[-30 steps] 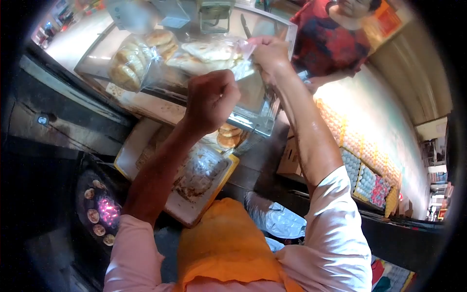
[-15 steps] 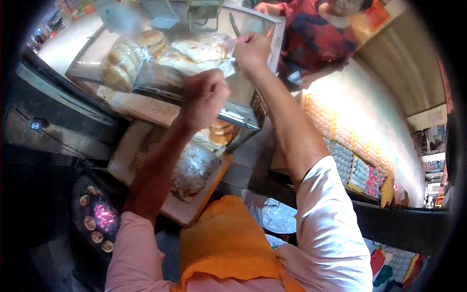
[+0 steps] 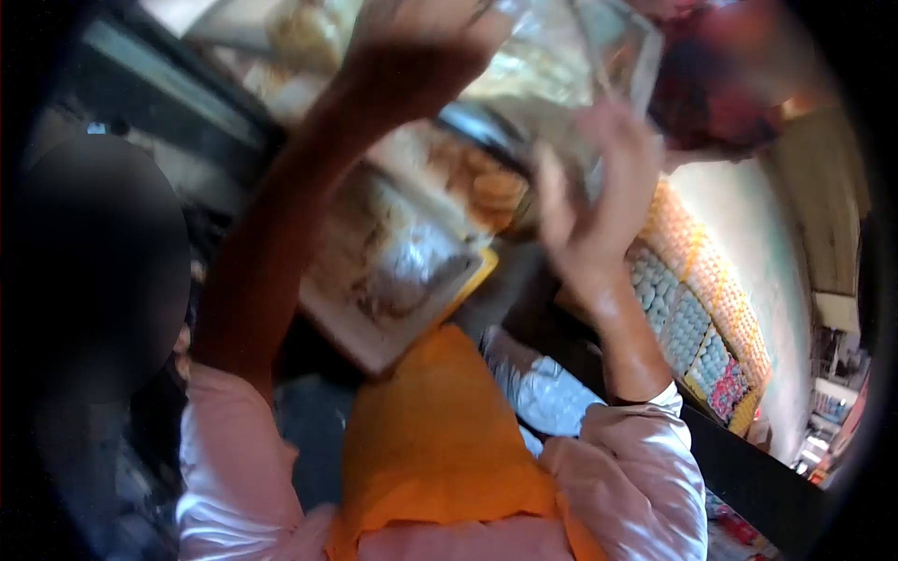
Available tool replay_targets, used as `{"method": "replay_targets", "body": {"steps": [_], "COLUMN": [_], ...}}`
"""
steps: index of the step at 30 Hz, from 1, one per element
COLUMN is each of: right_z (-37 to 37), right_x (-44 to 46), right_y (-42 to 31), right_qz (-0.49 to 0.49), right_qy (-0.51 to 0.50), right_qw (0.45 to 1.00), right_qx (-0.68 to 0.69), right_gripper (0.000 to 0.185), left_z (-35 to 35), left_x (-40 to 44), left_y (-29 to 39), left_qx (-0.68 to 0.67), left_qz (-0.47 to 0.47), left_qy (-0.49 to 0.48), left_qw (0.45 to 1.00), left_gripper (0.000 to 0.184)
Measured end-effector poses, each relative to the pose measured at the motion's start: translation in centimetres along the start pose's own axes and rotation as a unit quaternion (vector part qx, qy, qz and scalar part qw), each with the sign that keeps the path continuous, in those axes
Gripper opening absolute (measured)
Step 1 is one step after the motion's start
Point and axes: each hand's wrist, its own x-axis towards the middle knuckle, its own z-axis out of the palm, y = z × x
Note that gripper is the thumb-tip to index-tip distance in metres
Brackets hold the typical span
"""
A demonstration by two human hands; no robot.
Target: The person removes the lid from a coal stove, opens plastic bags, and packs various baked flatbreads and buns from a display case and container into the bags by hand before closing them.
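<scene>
My left hand (image 3: 426, 42) is reached out over the counter at the top of the view, smeared by motion, so its fingers cannot be made out. Just beyond it lie pale flatbreads (image 3: 533, 65) in clear plastic, and browned breads (image 3: 304, 33) blur to its left. My right hand (image 3: 603, 196) is lifted in front of the counter's right side. Its thumb and fingers are spread apart, with nothing seen between them. Round browned breads (image 3: 496, 192) sit on the shelf below, left of that hand.
A shallow white tray (image 3: 351, 346) holding a crumpled plastic bag stands below the counter. Cartons of eggs (image 3: 687, 318) line the right side. A person in a dark red patterned top (image 3: 720, 84) stands across the counter, at upper right.
My right hand has come away from the bagged flatbreads, down and to the right, and its fingers have opened. My left hand has moved up over the counter. The view has shifted.
</scene>
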Motion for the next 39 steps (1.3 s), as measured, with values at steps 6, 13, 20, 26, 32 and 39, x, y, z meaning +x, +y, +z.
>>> {"method": "replay_targets", "body": {"steps": [6, 13, 20, 26, 32, 39], "right_z": [14.2, 28.1, 49.1, 48.1, 45.0, 20.4], "right_x": [-26.8, -37.7, -51.5, -45.6, -37.1, -17.8], "right_y": [-6.0, -7.5, -7.6, -12.6, -11.0, -10.2], "right_qz": [0.168, 0.278, 0.487, 0.318, 0.563, 0.599], "right_qy": [-0.59, -0.577, -0.571, -0.462, -0.321, -0.305], "right_qw": [0.751, 0.688, 0.607, 0.816, 0.734, 0.495], "right_qx": [0.246, 0.341, 0.261, 0.138, 0.204, 0.55], "right_gripper": [0.03, 0.034, 0.024, 0.026, 0.019, 0.014], "left_z": [-1.4, 0.4, -1.7, -3.4, -5.1, -5.4], "left_x": [-5.2, -18.3, -44.1, -51.6, -46.4, -37.0], "left_y": [1.3, 3.2, 12.8, 18.7, 14.9, 6.6], "left_qx": [-0.171, -0.167, -0.328, -0.366, -0.309, -0.197], "left_qz": [-0.041, -0.17, -0.611, -0.705, -0.679, -0.452], "left_qy": [-0.011, 0.102, -0.209, -0.207, -0.172, -0.178], "left_qw": [0.984, 0.966, 0.69, 0.571, 0.644, 0.851], "left_gripper": [0.017, 0.05, 0.021, 0.02, 0.021, 0.082]}}
